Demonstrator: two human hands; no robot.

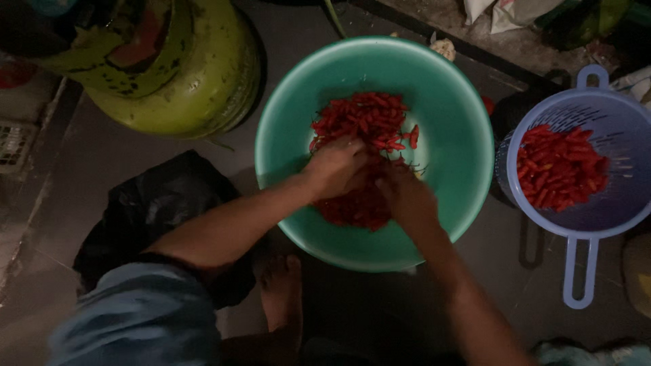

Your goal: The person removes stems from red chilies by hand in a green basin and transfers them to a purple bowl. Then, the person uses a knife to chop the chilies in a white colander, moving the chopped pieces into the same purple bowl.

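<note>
A large green plastic basin (454, 129) sits on the dark floor and holds a heap of small red chillies (363, 122). Both of my hands are down in the heap. My left hand (336, 166) rests on the chillies near the basin's middle with its fingers curled into them. My right hand (407, 196) lies just to the right and nearer me, also among the chillies. Motion blur hides what each hand grips. To the right, a pale blue colander (614, 210) with a long handle holds more red chillies (559, 166).
A yellow-green gas cylinder (183, 74) stands at the upper left. A black plastic bag (156, 203) lies left of the basin. My bare foot (281, 298) is on the floor below the basin. Bags and clutter line the top right.
</note>
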